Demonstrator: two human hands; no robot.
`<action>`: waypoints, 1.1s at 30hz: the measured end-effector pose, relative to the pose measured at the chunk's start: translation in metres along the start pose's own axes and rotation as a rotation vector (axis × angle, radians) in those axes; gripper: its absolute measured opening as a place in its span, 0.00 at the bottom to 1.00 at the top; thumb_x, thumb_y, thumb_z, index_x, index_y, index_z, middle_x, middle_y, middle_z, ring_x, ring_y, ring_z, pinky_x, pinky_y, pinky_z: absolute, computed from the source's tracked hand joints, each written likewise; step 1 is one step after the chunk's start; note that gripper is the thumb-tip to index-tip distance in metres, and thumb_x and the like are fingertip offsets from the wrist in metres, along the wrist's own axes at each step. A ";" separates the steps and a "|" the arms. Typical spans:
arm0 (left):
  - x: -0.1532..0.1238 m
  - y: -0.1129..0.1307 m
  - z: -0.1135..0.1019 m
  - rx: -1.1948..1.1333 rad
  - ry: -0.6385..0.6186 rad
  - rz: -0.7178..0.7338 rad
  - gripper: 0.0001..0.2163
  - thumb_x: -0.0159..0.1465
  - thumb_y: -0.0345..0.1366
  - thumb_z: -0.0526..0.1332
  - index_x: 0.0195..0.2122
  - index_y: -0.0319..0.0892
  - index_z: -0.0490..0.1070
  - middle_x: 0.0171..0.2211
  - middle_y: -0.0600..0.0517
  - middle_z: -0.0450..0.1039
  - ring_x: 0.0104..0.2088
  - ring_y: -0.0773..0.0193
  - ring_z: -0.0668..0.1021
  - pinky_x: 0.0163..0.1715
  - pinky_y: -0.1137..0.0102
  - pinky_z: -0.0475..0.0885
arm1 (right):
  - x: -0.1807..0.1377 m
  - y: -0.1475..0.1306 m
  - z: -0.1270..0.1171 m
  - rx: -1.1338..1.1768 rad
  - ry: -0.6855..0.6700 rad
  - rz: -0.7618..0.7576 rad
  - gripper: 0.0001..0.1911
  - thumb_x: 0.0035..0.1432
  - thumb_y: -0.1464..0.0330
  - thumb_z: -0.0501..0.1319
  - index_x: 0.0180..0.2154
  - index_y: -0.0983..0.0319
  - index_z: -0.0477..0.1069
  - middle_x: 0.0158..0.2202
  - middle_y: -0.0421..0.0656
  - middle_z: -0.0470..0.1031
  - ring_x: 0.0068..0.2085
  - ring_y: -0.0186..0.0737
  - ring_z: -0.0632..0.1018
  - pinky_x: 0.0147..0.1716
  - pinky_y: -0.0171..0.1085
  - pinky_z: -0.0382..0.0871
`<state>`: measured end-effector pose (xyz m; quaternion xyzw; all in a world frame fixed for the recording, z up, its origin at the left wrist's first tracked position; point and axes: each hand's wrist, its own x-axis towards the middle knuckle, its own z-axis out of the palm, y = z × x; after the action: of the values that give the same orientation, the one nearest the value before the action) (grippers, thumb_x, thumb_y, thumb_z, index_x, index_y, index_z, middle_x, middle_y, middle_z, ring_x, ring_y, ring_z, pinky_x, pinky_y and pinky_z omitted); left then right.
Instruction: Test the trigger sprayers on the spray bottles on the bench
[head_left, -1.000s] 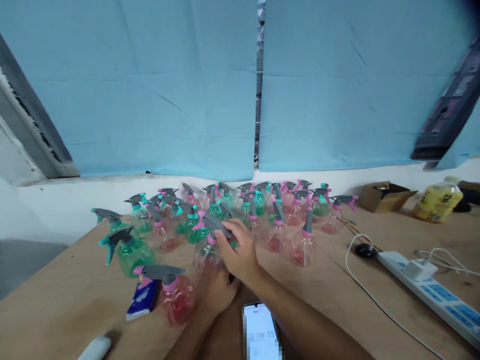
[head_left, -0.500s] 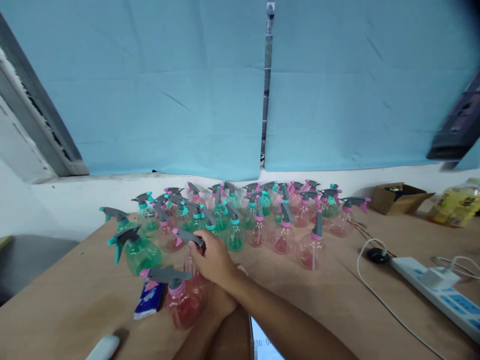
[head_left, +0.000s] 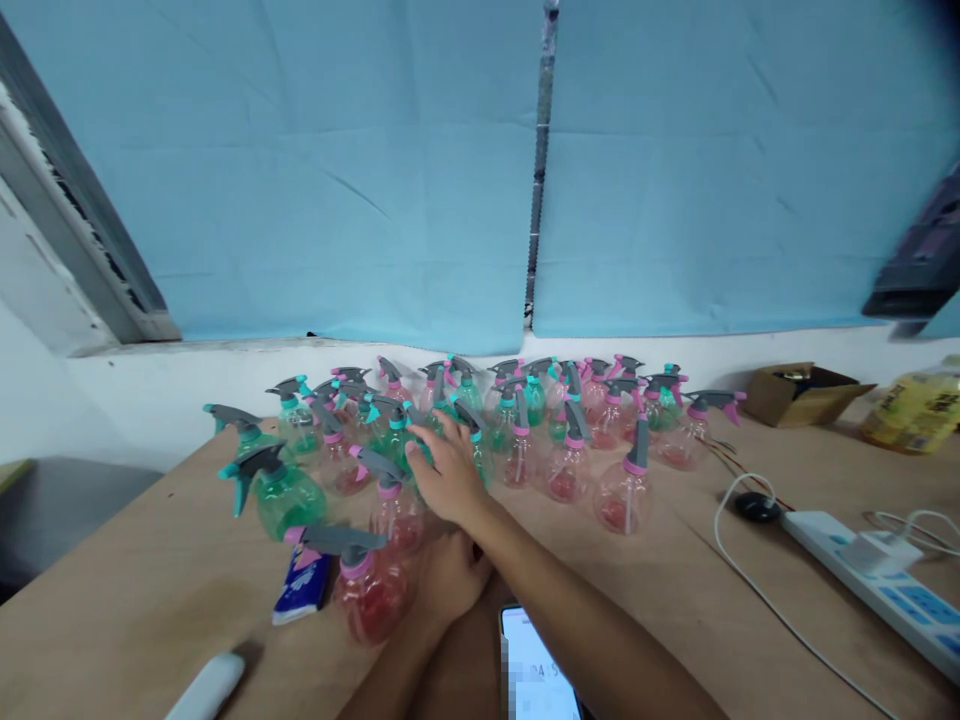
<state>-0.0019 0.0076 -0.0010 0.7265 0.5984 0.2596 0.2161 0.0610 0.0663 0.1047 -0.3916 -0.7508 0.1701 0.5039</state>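
My right hand point(head_left: 448, 470) reaches over the front of a group of spray bottles, its fingers spread and open around the head of a green spray bottle point(head_left: 425, 453). I cannot tell whether it touches that bottle, which is mostly covered. Below it, my left hand point(head_left: 452, 577) rests low with curled fingers, partly hidden by the right forearm; what it holds, if anything, is hidden. Left of the hands stand a pink spray bottle point(head_left: 397, 520) with a grey head and a nearer pink one point(head_left: 373, 600). A tilted green bottle point(head_left: 289, 500) sits farther left.
Several more pink and green bottles point(head_left: 566, 470) line the wall. A blue packet point(head_left: 301, 590), a white object point(head_left: 206, 688) and a lit phone point(head_left: 536, 660) lie in front. To the right are a power strip point(head_left: 862, 560), a black puck point(head_left: 757, 507), a cardboard box point(head_left: 795, 398) and a yellow-labelled bottle point(head_left: 915, 405).
My right hand has let go of the pink spray bottle's head and moved right and up to a green bottle. My left hand has shifted slightly, and more of the phone shows.
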 end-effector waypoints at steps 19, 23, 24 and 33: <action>0.003 0.022 -0.011 0.138 -0.077 -0.005 0.13 0.67 0.39 0.54 0.34 0.42 0.78 0.33 0.48 0.81 0.34 0.60 0.80 0.34 0.71 0.65 | -0.012 0.025 -0.064 0.319 0.402 -0.266 0.22 0.62 0.68 0.61 0.58 0.55 0.67 0.52 0.46 0.74 0.51 0.42 0.76 0.51 0.42 0.72; 0.005 0.018 -0.010 0.177 -0.079 -0.008 0.13 0.65 0.38 0.56 0.29 0.39 0.77 0.31 0.47 0.81 0.31 0.60 0.79 0.31 0.71 0.62 | -0.031 0.043 -0.069 0.367 0.366 -0.132 0.22 0.59 0.65 0.64 0.54 0.59 0.68 0.50 0.48 0.75 0.48 0.44 0.77 0.48 0.42 0.73; 0.005 0.017 -0.010 0.171 -0.073 -0.001 0.12 0.64 0.37 0.56 0.29 0.39 0.77 0.32 0.47 0.81 0.32 0.60 0.79 0.30 0.71 0.61 | -0.035 0.047 -0.070 0.371 0.346 -0.089 0.21 0.58 0.63 0.65 0.53 0.59 0.69 0.48 0.48 0.76 0.47 0.44 0.78 0.47 0.42 0.74; 0.007 0.014 -0.009 0.143 -0.045 0.063 0.07 0.64 0.33 0.56 0.33 0.43 0.74 0.30 0.53 0.79 0.31 0.63 0.77 0.29 0.73 0.59 | -0.036 0.077 -0.084 0.593 -0.017 0.143 0.17 0.55 0.64 0.65 0.47 0.59 0.75 0.41 0.43 0.78 0.39 0.39 0.77 0.40 0.38 0.71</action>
<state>0.0040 0.0116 0.0160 0.7640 0.5873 0.2067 0.1689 0.1749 0.0761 0.0684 -0.2781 -0.6432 0.4201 0.5766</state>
